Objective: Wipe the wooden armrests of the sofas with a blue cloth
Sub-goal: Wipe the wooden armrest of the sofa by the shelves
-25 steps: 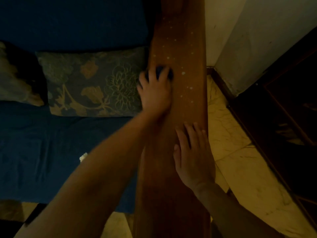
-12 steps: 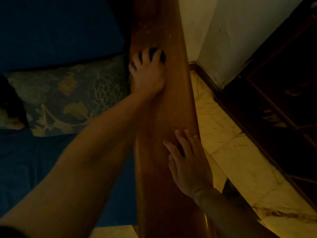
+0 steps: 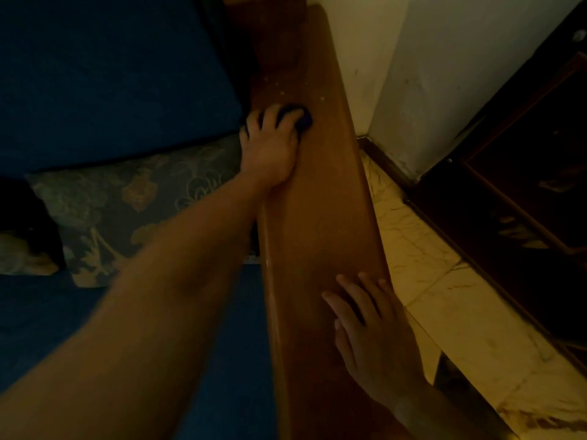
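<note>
Blue cloth (image 3: 300, 117), dark and bunched, is pressed onto the long brown wooden armrest (image 3: 314, 217) beneath the spread fingertips of the left hand (image 3: 270, 147), only its edge being seen beyond them. Pale specks are scattered just past the fingertips. The right hand (image 3: 374, 338) is laid flat nearer, fingers slightly spread, nothing gripped.

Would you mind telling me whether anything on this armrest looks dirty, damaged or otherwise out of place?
Yes: pale specks dot the wooden armrest just beyond the blue cloth under the left hand. They look like dust or splatter not yet wiped. The stretch nearer the right hand looks clean; no damage shows.
</note>
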The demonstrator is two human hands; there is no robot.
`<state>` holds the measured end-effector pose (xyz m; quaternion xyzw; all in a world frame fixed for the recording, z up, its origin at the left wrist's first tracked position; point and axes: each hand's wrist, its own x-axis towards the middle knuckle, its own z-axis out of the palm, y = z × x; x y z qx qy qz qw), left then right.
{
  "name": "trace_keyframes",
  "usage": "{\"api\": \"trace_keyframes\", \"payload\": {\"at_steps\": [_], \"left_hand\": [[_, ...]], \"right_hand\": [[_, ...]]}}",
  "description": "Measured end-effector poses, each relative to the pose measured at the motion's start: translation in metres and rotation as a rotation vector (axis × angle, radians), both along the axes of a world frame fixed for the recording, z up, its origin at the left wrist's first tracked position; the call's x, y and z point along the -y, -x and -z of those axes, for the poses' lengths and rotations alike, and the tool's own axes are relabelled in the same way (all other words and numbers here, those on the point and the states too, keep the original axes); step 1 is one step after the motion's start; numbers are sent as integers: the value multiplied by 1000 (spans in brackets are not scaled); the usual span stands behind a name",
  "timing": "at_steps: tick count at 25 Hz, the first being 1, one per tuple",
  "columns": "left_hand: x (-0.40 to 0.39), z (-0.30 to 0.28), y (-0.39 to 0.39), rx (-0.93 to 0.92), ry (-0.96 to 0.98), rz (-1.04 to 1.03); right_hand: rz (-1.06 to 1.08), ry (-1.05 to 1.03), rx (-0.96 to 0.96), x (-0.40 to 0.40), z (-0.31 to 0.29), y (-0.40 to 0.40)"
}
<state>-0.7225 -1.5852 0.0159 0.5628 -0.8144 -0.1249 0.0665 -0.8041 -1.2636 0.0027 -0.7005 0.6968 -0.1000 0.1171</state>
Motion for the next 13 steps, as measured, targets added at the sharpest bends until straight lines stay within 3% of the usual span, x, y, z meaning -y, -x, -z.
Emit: {"api": "trace_keyframes", "payload": {"at_steps": [1,2,5,7,9,13], "left_hand": [[-2,-6,21,-39,-64,-157],[-12,-9,30,-31,-79,-149],[-63,4,-26,47,57,513],[-74,4,-77,72,53,690],[-50,9,-77,82,42,432],[33,0,44,-28,-28,-498]], "right_hand": [[9,-3,-6,8,-4,3],[26,-6,-5,23,-7,5],[246,-20,34,99,-15,19],[392,-105,81,133,-14,17],[400,-130,28,135,-5,5],[351,-96,-14,131,0,2]]}}
